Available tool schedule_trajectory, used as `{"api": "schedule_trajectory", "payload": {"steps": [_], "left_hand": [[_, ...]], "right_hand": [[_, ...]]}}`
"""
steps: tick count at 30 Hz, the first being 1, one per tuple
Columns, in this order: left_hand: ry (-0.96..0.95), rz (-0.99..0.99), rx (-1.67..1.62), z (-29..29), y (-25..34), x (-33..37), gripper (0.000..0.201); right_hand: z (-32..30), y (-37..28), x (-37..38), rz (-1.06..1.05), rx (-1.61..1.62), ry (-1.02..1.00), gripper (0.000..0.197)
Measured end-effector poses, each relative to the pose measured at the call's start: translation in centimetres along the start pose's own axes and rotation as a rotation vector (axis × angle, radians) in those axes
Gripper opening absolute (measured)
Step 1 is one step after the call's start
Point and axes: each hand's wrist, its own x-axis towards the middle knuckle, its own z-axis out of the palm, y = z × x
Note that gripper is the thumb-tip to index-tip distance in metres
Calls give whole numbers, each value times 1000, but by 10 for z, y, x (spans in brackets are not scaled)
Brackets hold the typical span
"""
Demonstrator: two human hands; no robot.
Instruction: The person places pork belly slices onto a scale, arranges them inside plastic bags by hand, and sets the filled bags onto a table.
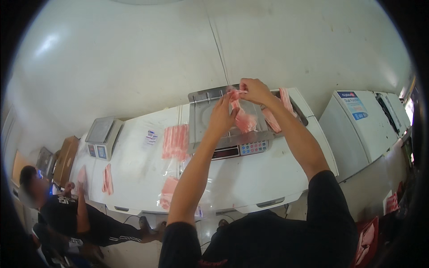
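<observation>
Both my hands are over the clear-plastic-lined metal pan (202, 120) of a digital scale (253, 148). A long, thin slice of raw pork belly (245, 119) hangs between them, its lower end over the pan. My right hand (256, 91) pinches its upper end. My left hand (222, 114) is closed on the slice's upper left side, its fingertips partly hidden behind the meat. To the right, more pork belly (286, 99) lies in a dark metal tray (304, 119). Left of the scale is a flat pack of sliced meat (175, 141).
Another meat pack (168, 192) lies at the front edge of the white worktop (134, 167). Further left are meat strips (107, 178), a second scale (103, 136) and a cardboard box (67, 158). A co-worker (67, 212) handles meat there. A white freezer (346, 129) stands right.
</observation>
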Motion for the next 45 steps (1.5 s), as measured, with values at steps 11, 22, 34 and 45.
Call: {"api": "schedule_trajectory", "payload": {"steps": [11, 22, 34, 45], "left_hand": [[237, -434, -627, 20, -50, 103, 30], [345, -364, -961, -57, 45, 83, 44], [469, -633, -960, -74, 31, -6, 61], [793, -465, -1209, -184, 7, -40, 42]], "right_hand": [[5, 24, 22, -254, 660, 298, 41], [20, -89, 11, -454, 714, 460, 41], [39, -105, -15, -278, 1163, -122, 24], [7, -125, -31, -195, 1623, 289, 40]]}}
